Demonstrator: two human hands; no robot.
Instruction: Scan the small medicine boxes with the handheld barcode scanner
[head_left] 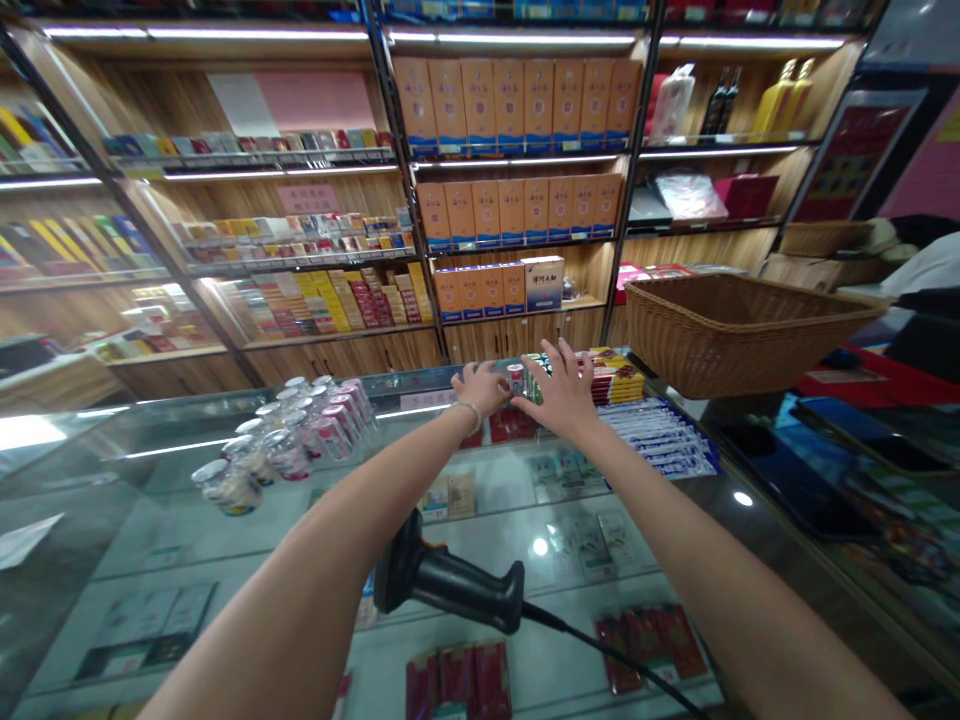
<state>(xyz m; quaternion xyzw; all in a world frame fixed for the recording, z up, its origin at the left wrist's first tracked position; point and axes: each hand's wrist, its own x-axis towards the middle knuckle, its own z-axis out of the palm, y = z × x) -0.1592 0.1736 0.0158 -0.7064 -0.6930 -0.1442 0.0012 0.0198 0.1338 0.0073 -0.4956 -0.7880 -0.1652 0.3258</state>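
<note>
Head view is showing a glass-topped shop desk point(187, 520) filling the lower frame, with lit wooden shelves of orange boxes point(510, 110) running across the top. A black handheld barcode scanner point(450, 585) is lying at lower centre, and a brown wicker basket point(739, 330) is sitting at the right. At the centre, the left hand point(480, 388) is curling loosely against a small red-and-white pack point(516, 378), while the right hand point(562, 395), fingers spread wide, is touching the same pack from the other side.
</note>
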